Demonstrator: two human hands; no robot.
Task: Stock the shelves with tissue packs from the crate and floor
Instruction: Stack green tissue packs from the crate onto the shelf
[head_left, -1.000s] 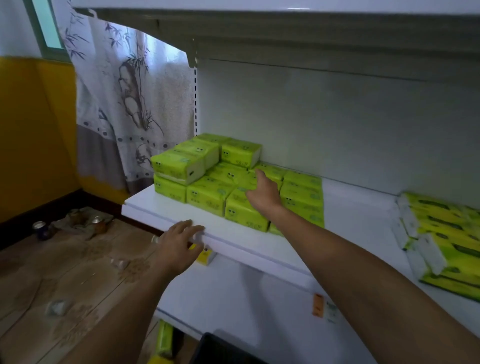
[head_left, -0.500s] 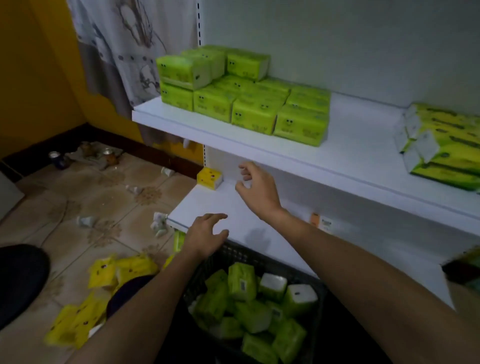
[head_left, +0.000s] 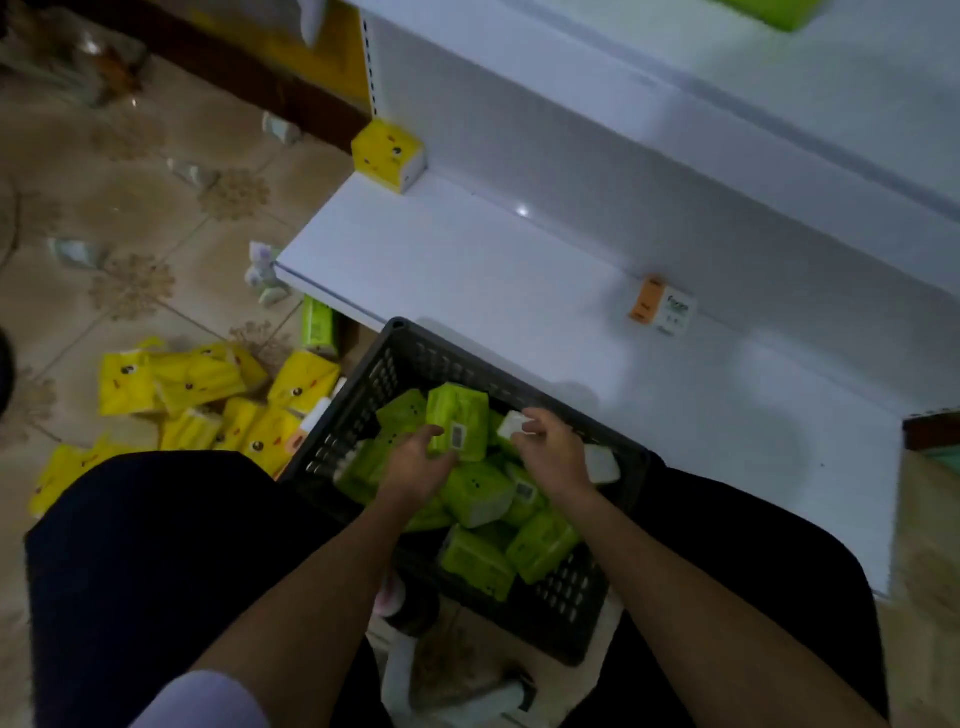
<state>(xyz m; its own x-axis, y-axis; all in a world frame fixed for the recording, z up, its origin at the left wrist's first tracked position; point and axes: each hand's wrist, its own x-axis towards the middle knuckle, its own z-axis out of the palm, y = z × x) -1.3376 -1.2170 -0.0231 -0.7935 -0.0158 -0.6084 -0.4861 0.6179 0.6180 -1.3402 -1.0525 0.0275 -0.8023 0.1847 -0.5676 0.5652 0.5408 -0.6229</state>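
A black plastic crate (head_left: 363, 374) stands on the floor between my knees, holding several green tissue packs. My left hand (head_left: 415, 470) grips an upright green tissue pack (head_left: 460, 418) with a barcode label at the crate's middle. Just to its right, my right hand (head_left: 553, 454) curls its fingers on another green pack whose white end (head_left: 511, 423) shows. More green packs (head_left: 478, 564) lie loose toward the near side of the crate. Yellow tissue packs (head_left: 197, 384) are scattered on the tiled floor to the left.
The white lower shelf (head_left: 467, 270) runs just beyond the crate, with one yellow pack (head_left: 387, 153) at its back left corner. An orange-and-white price tag (head_left: 662, 306) hangs on the upper shelf's edge. A green pack (head_left: 318, 327) and small litter lie on the floor.
My view dropped from the stocked upper shelf down to the crate. Both hands came down from the shelf edge into the crate and closed on green packs.
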